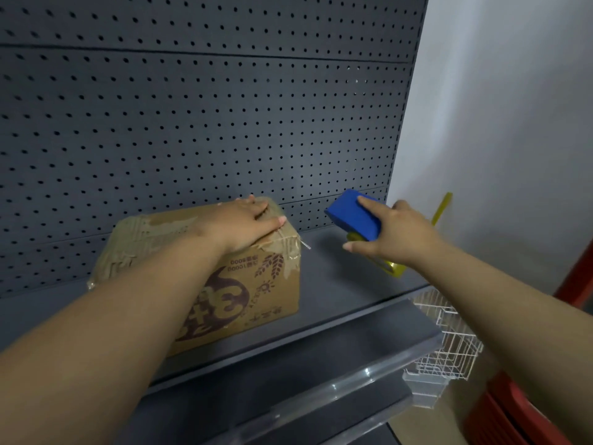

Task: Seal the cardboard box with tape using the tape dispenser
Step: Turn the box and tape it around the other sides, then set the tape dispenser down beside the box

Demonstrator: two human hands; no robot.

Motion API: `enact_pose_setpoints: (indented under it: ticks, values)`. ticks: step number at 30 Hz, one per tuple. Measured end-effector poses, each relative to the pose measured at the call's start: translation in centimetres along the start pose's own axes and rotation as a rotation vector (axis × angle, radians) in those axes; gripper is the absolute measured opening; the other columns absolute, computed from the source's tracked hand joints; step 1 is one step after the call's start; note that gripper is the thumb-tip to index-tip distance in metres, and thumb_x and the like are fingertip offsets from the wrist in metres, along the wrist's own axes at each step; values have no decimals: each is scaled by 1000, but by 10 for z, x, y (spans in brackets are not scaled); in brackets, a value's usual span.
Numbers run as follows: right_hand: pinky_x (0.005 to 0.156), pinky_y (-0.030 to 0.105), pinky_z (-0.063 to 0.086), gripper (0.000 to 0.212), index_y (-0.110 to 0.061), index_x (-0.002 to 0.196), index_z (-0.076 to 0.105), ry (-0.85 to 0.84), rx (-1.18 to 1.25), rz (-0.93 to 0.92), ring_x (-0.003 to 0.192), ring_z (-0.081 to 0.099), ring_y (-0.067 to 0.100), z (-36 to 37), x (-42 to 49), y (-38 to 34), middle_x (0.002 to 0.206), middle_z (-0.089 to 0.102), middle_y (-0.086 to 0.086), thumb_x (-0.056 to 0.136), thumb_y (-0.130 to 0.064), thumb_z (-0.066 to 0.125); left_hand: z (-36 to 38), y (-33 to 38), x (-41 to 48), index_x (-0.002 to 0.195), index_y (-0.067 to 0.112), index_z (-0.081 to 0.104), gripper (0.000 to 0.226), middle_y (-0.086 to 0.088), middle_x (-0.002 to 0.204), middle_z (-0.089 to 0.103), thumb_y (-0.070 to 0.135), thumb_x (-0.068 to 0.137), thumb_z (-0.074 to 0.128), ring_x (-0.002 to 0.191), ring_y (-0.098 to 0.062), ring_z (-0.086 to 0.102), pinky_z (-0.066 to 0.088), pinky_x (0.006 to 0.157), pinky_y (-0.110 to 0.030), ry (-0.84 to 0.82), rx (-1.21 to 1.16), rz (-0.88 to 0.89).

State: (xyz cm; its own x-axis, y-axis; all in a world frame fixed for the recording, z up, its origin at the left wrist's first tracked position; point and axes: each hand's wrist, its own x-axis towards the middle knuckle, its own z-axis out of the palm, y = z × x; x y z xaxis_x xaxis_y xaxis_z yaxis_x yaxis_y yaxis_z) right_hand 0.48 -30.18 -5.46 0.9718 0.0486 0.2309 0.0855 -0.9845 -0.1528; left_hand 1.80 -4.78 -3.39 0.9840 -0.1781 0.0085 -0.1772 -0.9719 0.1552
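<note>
The brown printed cardboard box (224,271), already crossed with strips of clear tape over its top, sits on the dark grey metal shelf (337,303), towards the left and close to the perforated back panel (192,123). It looks stiff but light, so it would likely slide or tip under a pulling dispenser unless weighted from above. The taped surface is glossy and probably slick, so a flat palm should grip better than fingertips.

The left hand (244,223) lies palm down on the far right part of the box top, fingers stretched forward and slightly spread, the thumb reaching towards the right edge. A loose sliver of tape sticks out at the near right top corner just beside that thumb.

The right hand (394,232) holds the blue tape dispenser with yellow fittings (354,216) in the air to the right of the box, clear of it. The fingers wrap its rear end, the index finger laid along the top and the thumb pointing left underneath. Both forearms reach forward, nearly straight. Its hard body suits this firm rear grip.
</note>
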Motion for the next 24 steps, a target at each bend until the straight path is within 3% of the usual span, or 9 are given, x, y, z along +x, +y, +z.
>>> enact_pose_setpoints:
  ticks: [6, 10, 13, 15, 18, 19, 21, 23, 24]
  values:
    - [92, 43, 43, 75, -37, 147, 12, -43, -225, -169, 105, 48, 37, 66, 44, -3, 122, 42, 20, 84, -62, 44, 2, 0, -1, 148, 30, 26, 71, 5, 159, 17, 67, 87, 22, 147, -16, 9, 13, 117, -39, 148, 75, -28]
    - [98, 45, 34, 73, -41, 146, 7, -76, -319, -227, 116, 40, 36, 103, 52, -3, 131, 37, 18, 85, -61, 43, 6, -2, 0, 146, 32, 30, 67, 5, 158, 20, 64, 89, 21, 147, -14, 13, 12, 118, -37, 229, 108, -32]
    - [102, 44, 30, 71, -43, 146, 7, -74, -353, -254, 116, 38, 34, 121, 51, -1, 135, 37, 15, 82, -71, 14, 6, -4, -1, 143, 28, 37, 63, 4, 156, 27, 60, 91, 21, 146, -13, 16, 12, 118, -36, 296, 87, -41]
    - [110, 46, 22, 74, -48, 144, 7, -134, -229, -213, 126, 33, 36, 113, 53, -5, 145, 29, 15, 76, -75, -1, 5, -4, -4, 140, 25, 43, 61, 2, 154, 33, 57, 93, 23, 145, -13, 20, 14, 118, -35, 370, 46, -31]
    - [115, 49, 3, 55, -46, 143, 18, -216, 3, -75, 141, 16, 34, 88, 62, -15, 157, 13, 10, 90, -62, 15, 1, -1, -16, 132, 21, 54, 54, 1, 146, 47, 50, 95, 27, 142, -12, 30, 23, 115, -32, 535, -85, 12]
    - [113, 49, 6, 53, -40, 141, 31, -180, 128, -44, 140, 21, 31, 74, 63, -22, 153, 24, 9, 93, -58, 16, -2, 0, -22, 129, 20, 57, 52, 1, 143, 50, 48, 96, 28, 140, -11, 32, 26, 112, -31, 573, -148, 10]
    - [106, 47, 21, 48, -31, 125, 50, -129, 643, 49, 130, 35, 25, 43, 59, -43, 131, 49, -1, 95, -53, 21, -12, -1, -36, 126, 19, 59, 52, 0, 139, 54, 48, 97, 27, 138, -11, 36, 33, 106, -30, 604, -234, -32]
    - [111, 44, 20, 58, -24, 139, 39, -235, 1084, 183, 138, 29, 22, 23, 58, -66, 145, 40, 0, 93, -57, 27, -23, -11, -51, 127, 19, 57, 57, -1, 137, 55, 52, 96, 23, 132, -15, 44, 38, 97, -32, 579, -237, -124]
    - [114, 44, 18, 64, -23, 144, 32, -279, 1152, 199, 142, 24, 21, 18, 59, -77, 152, 31, -1, 91, -59, 29, -26, -20, -59, 127, 19, 56, 60, -3, 134, 57, 54, 95, 21, 124, -18, 50, 40, 91, -33, 555, -219, -187]
